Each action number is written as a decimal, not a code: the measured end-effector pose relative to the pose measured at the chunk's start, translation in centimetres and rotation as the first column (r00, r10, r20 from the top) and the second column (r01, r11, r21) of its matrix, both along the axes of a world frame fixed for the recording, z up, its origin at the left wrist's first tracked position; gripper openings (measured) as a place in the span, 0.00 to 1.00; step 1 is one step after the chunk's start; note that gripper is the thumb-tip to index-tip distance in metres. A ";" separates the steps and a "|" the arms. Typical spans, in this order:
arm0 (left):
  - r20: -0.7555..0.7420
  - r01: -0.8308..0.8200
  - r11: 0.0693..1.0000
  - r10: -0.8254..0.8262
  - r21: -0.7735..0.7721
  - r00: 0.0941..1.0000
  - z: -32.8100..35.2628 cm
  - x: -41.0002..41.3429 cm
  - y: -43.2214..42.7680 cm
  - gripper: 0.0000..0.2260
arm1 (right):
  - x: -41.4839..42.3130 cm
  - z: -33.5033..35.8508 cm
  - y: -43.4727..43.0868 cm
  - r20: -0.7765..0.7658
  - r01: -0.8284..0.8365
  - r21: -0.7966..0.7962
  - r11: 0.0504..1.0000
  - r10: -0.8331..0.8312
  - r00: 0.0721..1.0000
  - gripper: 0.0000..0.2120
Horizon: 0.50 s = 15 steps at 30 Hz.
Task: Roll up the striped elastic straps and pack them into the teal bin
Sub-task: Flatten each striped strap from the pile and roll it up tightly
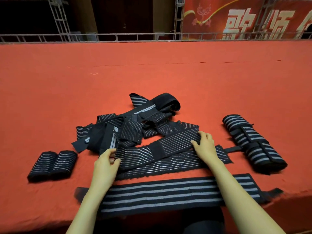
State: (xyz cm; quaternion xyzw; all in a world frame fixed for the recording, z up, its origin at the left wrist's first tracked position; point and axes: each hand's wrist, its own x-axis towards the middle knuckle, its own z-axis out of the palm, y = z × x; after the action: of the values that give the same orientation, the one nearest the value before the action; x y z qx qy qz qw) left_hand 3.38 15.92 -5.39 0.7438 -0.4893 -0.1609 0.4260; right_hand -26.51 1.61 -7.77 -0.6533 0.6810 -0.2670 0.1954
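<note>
Left hand point(108, 159): I see it pinching one end of a thin-striped strap point(157, 147), probably to start a roll. Right hand point(205, 143): fingers curled over the other end, likely to hold it taut.

- Flat straps beneath, toward me: two, one thin-striped point(172, 163) and one wide-striped point(177, 191), laid out ready.
- Tangled pile point(135, 122): count unclear.
- Finished small rolls point(52, 166), left: two, side by side.
- Wide-striped rolls point(253, 142), right: clustered, number uncertain.
- Red worktop point(152, 73).
- Teal bin: not in view.
</note>
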 end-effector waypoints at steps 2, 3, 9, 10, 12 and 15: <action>0.027 0.010 1.000 -0.010 0.024 1.000 -0.3 -0.3 0.0 0.13 | 0.0 -0.3 -0.3 0.051 0.105 0.017 0.994 -0.106 0.993 0.33; 0.027 0.009 1.000 -0.010 0.029 1.000 -0.4 -0.3 0.0 0.13 | 0.0 -0.2 -0.4 0.066 0.133 0.030 0.991 -0.135 0.989 0.34; -0.017 -0.034 0.998 0.033 -0.049 0.999 -0.3 -0.3 0.4 0.14 | 0.1 1.0 -0.4 0.329 0.192 -0.081 0.978 -0.156 0.931 0.22; -0.021 -0.043 0.997 0.042 -0.064 0.999 -0.3 -0.3 0.5 0.14 | -0.1 1.4 -0.2 0.345 0.200 -0.120 0.972 -0.148 0.927 0.20; -0.069 -0.057 0.996 0.052 -0.073 0.996 -0.3 -0.2 0.6 0.14 | -0.4 2.1 0.3 0.318 0.178 -0.215 0.960 -0.103 0.942 0.14; -0.289 -0.070 0.996 0.049 -0.061 0.956 -0.3 0.0 0.6 0.13 | -1.5 3.3 1.0 0.337 0.189 -0.300 0.935 -0.082 0.938 0.08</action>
State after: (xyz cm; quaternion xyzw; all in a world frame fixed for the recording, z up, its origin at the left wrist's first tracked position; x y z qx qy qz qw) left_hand 3.34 16.56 -5.71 0.7115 -0.4049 -0.2371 0.5231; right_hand -27.97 2.64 -4.50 -0.5757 0.6304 -0.4913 0.1725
